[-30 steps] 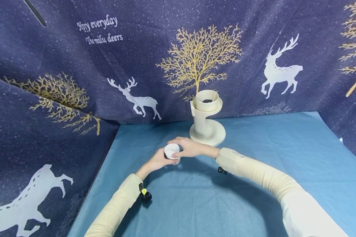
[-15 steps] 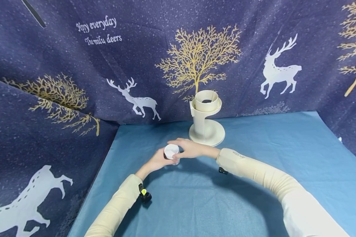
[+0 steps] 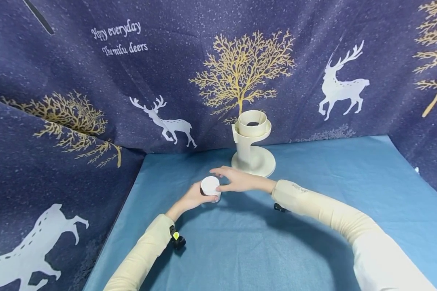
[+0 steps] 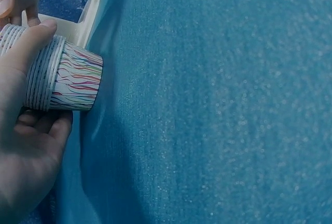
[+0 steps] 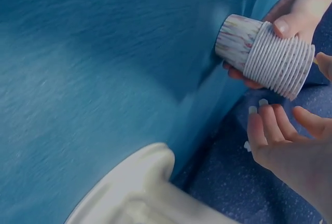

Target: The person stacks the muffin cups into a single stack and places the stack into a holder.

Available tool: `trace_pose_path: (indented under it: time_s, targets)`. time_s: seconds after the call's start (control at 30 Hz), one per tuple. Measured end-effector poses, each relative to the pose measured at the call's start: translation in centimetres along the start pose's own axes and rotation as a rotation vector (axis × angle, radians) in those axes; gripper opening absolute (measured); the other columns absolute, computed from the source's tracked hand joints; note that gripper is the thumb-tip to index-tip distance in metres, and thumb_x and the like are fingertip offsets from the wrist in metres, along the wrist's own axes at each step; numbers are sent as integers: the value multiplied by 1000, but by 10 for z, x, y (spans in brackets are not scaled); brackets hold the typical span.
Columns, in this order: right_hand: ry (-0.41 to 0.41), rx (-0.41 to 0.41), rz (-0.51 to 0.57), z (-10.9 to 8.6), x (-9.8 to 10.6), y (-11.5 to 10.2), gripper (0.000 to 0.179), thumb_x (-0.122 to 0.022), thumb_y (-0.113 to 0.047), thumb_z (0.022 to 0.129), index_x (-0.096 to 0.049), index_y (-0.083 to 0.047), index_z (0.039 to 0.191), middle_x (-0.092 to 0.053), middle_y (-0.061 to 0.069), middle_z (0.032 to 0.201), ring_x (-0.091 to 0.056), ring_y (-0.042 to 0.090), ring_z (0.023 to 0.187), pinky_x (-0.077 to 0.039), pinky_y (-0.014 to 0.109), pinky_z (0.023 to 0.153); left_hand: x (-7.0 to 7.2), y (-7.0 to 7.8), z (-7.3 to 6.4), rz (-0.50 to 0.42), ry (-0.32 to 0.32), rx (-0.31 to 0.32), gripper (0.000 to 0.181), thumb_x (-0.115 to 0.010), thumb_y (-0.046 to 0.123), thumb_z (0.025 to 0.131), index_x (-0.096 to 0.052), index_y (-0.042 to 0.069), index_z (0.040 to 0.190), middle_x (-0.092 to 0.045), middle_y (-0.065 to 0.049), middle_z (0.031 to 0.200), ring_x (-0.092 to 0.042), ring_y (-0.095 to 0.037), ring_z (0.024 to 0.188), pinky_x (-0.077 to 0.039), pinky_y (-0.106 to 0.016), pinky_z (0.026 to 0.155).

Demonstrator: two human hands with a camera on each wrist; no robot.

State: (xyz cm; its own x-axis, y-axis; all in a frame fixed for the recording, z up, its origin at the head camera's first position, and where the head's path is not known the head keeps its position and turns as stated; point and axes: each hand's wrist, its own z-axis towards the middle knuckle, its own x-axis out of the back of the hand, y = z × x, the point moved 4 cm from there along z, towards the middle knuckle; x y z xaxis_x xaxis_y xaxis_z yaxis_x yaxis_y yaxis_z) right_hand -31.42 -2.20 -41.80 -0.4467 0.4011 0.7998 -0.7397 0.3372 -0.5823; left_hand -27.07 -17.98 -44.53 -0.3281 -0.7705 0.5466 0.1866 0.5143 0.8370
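Observation:
My left hand (image 3: 192,197) grips a stack of nested paper cups (image 4: 78,79), white with thin wavy coloured lines. In the left wrist view its thumb lies over the stacked rims and its fingers curl underneath. Several rims stand close together in the right wrist view, where the stack (image 5: 277,60) lies across the left palm. My right hand (image 3: 238,180) is at the stack's rim end, its fingers spread and loosely bent. From the right wrist, the fingers (image 5: 270,125) show apart from the cups, and the thumb tip is close beside the top rim.
A cream stand (image 3: 245,151) with a round base and a ring-shaped top stands behind the right hand. Its ring holds a wide cylinder (image 3: 252,125). Blue cloth (image 3: 240,250) covers the table, and a dark patterned curtain (image 3: 167,72) hangs behind and to the left.
My right hand has eased back to the right, and its fingers have spread away from the rim of the cup stack. The left hand keeps its grip in nearly the same place.

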Motion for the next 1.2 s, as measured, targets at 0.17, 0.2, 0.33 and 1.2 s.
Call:
trace_pose_path:
  time_s: [0.17,0.2,0.33,1.2]
  targets:
    - [62,-8,64,-5,9,7,46,-58,-28,89,-44,-10,130,-56,11,120,-54,29,110,-47,46,86,-2,-15,5,5,36,-16,55,-75,21,76,-51,3,121,-63,-14,105,-60,-13,83,-50,-29,62]
    - [73,-10,77,-6,11,8,41,-57,-27,90,-47,-11,126,-57,8,118,-56,28,109,-47,46,85,-2,-20,6,9,43,-20,56,-76,23,75,-51,5,121,-63,-13,105,-59,-13,84,-49,-28,63]
    - [113,-3,98,-11,17,12,21,-56,-21,91,-53,-15,111,-61,2,108,-59,20,102,-50,42,81,-4,-33,10,33,76,-63,58,-77,35,72,-53,9,119,-64,-9,102,-59,-13,84,-49,-27,64]
    - [126,31,182,-53,46,29,12,-51,-7,92,-57,-2,102,-65,7,82,-64,26,74,-51,25,66,-2,2,0,82,102,21,54,-77,15,72,-54,0,118,-63,-13,106,-57,-19,93,-45,-33,81]
